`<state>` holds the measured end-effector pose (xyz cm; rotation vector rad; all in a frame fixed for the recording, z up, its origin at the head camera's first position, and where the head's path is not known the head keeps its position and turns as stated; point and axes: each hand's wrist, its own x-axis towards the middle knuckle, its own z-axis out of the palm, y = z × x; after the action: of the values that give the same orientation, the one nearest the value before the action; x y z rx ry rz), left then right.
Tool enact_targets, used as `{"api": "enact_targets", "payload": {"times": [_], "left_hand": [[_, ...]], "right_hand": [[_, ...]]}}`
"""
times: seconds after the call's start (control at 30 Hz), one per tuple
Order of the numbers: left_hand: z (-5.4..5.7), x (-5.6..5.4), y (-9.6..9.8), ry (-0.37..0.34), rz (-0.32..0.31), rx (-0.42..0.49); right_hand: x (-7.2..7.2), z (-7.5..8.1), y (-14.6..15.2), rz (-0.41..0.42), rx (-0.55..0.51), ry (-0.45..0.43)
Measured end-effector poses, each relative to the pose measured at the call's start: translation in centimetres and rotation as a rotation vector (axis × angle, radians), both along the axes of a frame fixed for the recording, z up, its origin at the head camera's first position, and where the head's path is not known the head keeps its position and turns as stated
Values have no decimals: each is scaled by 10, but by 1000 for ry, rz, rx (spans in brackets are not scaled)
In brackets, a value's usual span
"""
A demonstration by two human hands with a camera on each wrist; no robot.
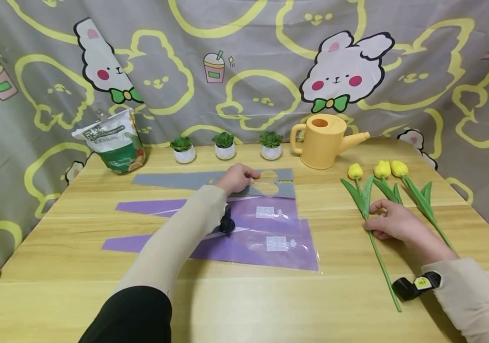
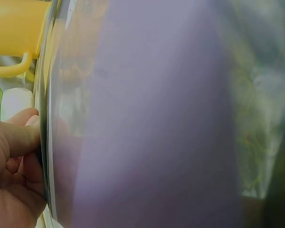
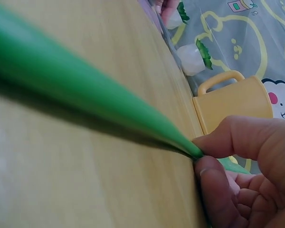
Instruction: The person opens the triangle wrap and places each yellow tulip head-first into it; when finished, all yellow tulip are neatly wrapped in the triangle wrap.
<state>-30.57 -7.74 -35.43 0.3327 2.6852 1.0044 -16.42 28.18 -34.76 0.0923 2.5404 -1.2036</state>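
Fingers of my left hand are bent at the grey bouquet sleeve, by its clear cut-out; the left wrist view shows thumb and fingers pinching at the sheet's edge. Two purple bouquet sleeves with clear film lie nearer the front, below the left wrist. On the right, my right hand pinches the green stem of an artificial yellow tulip between thumb and forefinger, just below its leaves. Two more yellow tulips lie beside it, partly under the right hand and forearm.
Three small potted succulents line the back of the wooden table. Right of them stands a yellow watering can, its spout pointing right. A green and white bag sits at the back left, before the patterned curtain.
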Motion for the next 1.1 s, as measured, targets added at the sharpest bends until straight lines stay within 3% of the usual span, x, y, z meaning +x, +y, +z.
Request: {"api": "enact_targets", "payload": {"times": [0.33,0.73,1.1], "left_hand": [[-1,0,-1,34,-16,-39],[-3,3,-6,31,-4,75],[-1,5,-4,22,18,67]], "right_hand": [[1,-4,3,4,-37,4],[-1,-6,5,-24,-24,1],[1,-4,6,-48,-58,-38]]}}
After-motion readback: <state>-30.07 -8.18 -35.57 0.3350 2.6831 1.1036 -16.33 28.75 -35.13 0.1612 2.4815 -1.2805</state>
